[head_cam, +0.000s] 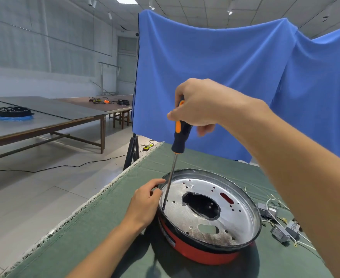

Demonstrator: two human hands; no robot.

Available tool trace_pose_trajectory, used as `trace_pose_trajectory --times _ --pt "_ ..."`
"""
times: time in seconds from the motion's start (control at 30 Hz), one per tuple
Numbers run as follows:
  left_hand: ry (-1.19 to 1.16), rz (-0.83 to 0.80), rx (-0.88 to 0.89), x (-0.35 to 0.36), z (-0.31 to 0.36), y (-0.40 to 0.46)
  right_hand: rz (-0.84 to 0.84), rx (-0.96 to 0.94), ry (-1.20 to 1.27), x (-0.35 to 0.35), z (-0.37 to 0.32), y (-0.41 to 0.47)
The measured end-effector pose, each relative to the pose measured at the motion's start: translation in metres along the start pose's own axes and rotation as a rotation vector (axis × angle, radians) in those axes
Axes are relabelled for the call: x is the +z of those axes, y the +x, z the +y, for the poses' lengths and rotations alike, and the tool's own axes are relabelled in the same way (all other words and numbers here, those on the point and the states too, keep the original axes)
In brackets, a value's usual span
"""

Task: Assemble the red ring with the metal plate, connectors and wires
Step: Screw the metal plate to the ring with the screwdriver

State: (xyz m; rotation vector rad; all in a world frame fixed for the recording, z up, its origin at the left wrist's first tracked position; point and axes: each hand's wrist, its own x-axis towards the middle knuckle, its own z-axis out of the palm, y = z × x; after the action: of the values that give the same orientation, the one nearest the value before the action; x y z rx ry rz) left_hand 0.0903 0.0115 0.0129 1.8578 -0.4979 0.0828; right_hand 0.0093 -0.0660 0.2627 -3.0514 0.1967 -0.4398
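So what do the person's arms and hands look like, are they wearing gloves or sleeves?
No gloves and no sleeves show. Both hands, the left hand and the right hand, are bare, and both forearms are bare as far as the picture reaches. No watch, ring, bracelet or marking shows on either one. Anything worn above the forearms is out of view.

Two bare forearms enter from the bottom and right edges of the view. No sleeves show on either arm up to the frame edge. The left hand and right hand are bare, with short, plain fingernails.
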Motion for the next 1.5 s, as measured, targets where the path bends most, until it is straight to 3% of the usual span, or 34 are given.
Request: trace_pose_trajectory --times 0.1,0.17,0.23,0.37,0.5,0.57,0.63,0.7,0.8,0.97,1.1,1.23,1.4,1.5 --pt "-0.003 0.008 -0.001 0.000 0.000 0.000 0.110 0.023 -0.178 -0.004 0.001 -0.001" --pt "-0.007 0.006 0.000 0.000 0.000 0.000 -0.011 0.021 -0.058 -0.001 0.000 -0.001" --pt "-0.009 0.008 -0.004 0.000 0.000 0.000 -0.025 0.003 0.031 0.002 -0.001 -0.003" --pt "-0.010 0.014 -0.005 0.000 0.001 0.000 0.167 0.021 -0.187 0.001 -0.004 -0.004" --pt "-0.010 0.015 -0.006 0.000 0.002 0.000 -0.015 0.020 0.023 0.004 -0.009 0.000" --pt "-0.008 0.015 -0.008 0.000 0.002 0.000 0.058 -0.006 0.025 0.004 -0.008 -0.002" --pt "-0.007 0.015 -0.008 0.000 0.002 -0.001 0.190 -0.005 -0.140 0.002 -0.006 -0.002" --pt "0.002 0.008 -0.004 0.000 0.002 -0.001 0.129 0.024 -0.151 0.001 -0.006 -0.002" --pt "0.004 0.016 -0.001 0.000 0.000 0.000 -0.065 0.044 0.045 -0.007 -0.011 -0.001" --pt "0.003 0.022 0.002 0.001 -0.001 0.000 0.086 0.013 -0.121 -0.007 -0.007 0.001" --pt "0.010 0.028 0.003 0.001 -0.001 0.001 -0.118 0.039 0.023 -0.005 -0.010 0.002" --pt "0.002 0.031 0.001 0.000 0.001 0.000 0.103 0.038 -0.143 -0.005 -0.003 0.002" --pt "0.021 0.037 0.013 0.000 -0.001 0.001 -0.098 0.047 0.077 -0.002 -0.003 0.001" --pt "0.023 0.044 0.014 0.000 -0.001 0.000 0.057 0.042 -0.119 -0.005 -0.002 -0.001"
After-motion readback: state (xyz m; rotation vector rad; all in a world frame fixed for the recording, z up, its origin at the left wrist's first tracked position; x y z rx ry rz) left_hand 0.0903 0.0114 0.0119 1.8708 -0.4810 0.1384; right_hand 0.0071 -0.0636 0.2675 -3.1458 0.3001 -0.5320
